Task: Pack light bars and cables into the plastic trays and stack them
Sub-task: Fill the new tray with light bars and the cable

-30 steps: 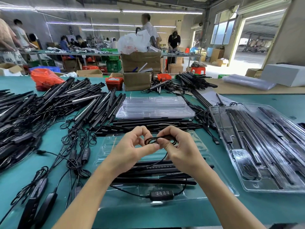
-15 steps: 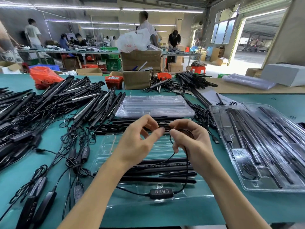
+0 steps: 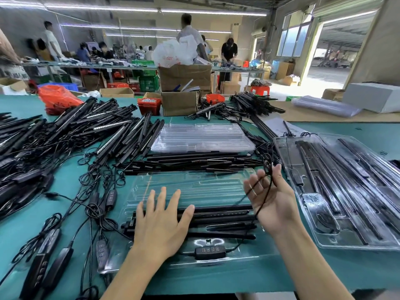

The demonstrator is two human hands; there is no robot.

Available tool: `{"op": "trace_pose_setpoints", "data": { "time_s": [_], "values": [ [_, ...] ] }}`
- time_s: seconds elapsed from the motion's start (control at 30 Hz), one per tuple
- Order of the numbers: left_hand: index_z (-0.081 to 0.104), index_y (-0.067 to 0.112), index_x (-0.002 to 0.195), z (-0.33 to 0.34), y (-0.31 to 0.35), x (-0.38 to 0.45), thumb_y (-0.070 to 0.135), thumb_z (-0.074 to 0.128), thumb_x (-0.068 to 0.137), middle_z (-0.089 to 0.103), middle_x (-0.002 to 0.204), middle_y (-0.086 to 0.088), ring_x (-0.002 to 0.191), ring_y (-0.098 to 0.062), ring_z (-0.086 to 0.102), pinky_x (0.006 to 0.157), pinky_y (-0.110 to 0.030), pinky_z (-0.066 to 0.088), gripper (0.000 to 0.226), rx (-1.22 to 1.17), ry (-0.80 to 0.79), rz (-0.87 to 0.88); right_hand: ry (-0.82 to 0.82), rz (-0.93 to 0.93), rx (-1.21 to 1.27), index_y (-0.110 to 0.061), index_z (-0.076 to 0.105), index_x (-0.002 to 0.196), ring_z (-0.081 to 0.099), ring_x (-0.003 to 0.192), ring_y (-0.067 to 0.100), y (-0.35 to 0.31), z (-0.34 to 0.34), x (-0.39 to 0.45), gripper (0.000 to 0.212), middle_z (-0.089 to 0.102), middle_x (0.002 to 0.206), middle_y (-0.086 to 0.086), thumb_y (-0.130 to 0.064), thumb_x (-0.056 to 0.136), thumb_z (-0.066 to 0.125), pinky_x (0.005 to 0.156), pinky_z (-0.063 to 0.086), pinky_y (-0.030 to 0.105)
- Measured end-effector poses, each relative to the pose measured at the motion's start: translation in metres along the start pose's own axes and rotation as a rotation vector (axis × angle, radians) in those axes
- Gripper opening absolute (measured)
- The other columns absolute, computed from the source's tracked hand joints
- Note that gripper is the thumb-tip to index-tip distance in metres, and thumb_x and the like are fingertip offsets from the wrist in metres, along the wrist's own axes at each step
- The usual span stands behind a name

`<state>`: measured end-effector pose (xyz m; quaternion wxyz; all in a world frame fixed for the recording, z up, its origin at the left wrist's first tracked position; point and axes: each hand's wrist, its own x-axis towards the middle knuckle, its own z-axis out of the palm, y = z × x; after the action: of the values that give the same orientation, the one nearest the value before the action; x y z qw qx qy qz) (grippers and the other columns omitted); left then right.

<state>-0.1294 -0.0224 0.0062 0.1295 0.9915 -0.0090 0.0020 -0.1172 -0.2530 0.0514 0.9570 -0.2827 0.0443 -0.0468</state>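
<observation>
A clear plastic tray [image 3: 194, 185] lies in front of me on the green table. Several black light bars [image 3: 218, 215] rest in its near half, and a black button controller [image 3: 210, 250] sits in its front pocket. My left hand [image 3: 160, 221] is flat, palm down, fingers spread over the left ends of those bars. My right hand [image 3: 270, 198] is raised over the tray's right edge with the palm turned inward and the fingers straight. A thin black cable [image 3: 265, 187] drapes across that palm, looped near the thumb tip, and runs down to the bars.
To the right lies a filled clear tray [image 3: 346, 191]. A stack of empty trays [image 3: 203, 137] sits behind loose bars. A big pile of light bars and cables [image 3: 97, 135] covers the left. Cardboard boxes [image 3: 179, 102] and a red bin [image 3: 149, 105] stand farther back.
Both hands held the cable coil together above the tray. Now they have parted: the left has dropped flat onto the bars, the right has opened and swung right with the cable.
</observation>
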Motion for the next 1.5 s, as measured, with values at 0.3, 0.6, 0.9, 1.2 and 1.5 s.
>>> {"op": "trace_pose_setpoints", "data": {
  "time_s": [0.3,0.6,0.9,1.2,1.5],
  "values": [
    [-0.009,0.039,0.158,-0.002,-0.005,0.014,0.073,0.009,0.094,-0.016,0.167,0.002,0.152,-0.021,-0.023,0.121,-0.053,-0.013,0.074,0.067,-0.023,-0.041,0.102,0.141,0.089,-0.013,0.049,0.061,0.028,0.042,0.006,-0.008,-0.01,0.003,0.024,0.038,0.064,-0.004,-0.017,0.077,0.067,0.032,0.021,0.016],
    [-0.012,0.041,0.157,0.001,-0.007,0.012,0.07,0.014,0.094,-0.02,0.166,0.001,0.15,-0.021,-0.027,0.119,-0.053,-0.016,0.074,0.074,0.002,-0.01,0.037,0.027,-0.132,-0.012,0.054,0.093,0.049,0.045,0.009,-0.019,-0.026,0.003,0.019,0.064,0.079,0.007,-0.008,0.076,0.059,0.035,0.034,0.018],
    [-0.012,0.041,0.157,0.003,-0.008,0.012,0.07,0.015,0.093,-0.02,0.166,0.0,0.15,-0.022,-0.027,0.119,-0.054,-0.016,0.075,0.082,0.008,-0.011,-0.328,-0.251,-1.229,-0.011,0.06,0.051,0.053,0.06,0.025,-0.016,-0.034,-0.008,0.016,0.065,0.065,0.012,-0.005,0.061,0.05,0.051,0.04,0.026],
    [-0.009,0.039,0.158,0.003,-0.008,0.011,0.07,0.016,0.093,-0.016,0.167,-0.001,0.151,-0.022,-0.026,0.119,-0.054,-0.016,0.076,0.076,0.011,-0.013,-0.231,-0.183,-0.693,-0.011,0.057,0.075,0.037,0.038,0.02,-0.023,-0.048,-0.006,0.03,0.043,0.048,0.019,-0.001,0.053,0.039,0.043,0.038,0.025],
    [-0.009,0.039,0.158,0.004,-0.008,0.01,0.073,0.012,0.09,-0.016,0.167,-0.003,0.151,-0.023,-0.025,0.121,-0.055,-0.012,0.079,0.093,0.013,-0.015,-0.353,-0.175,-1.34,-0.025,0.051,0.087,0.039,0.045,0.015,-0.008,-0.045,-0.017,0.012,0.052,0.054,0.003,-0.023,0.076,0.045,0.038,0.036,0.025]
  ]
}}
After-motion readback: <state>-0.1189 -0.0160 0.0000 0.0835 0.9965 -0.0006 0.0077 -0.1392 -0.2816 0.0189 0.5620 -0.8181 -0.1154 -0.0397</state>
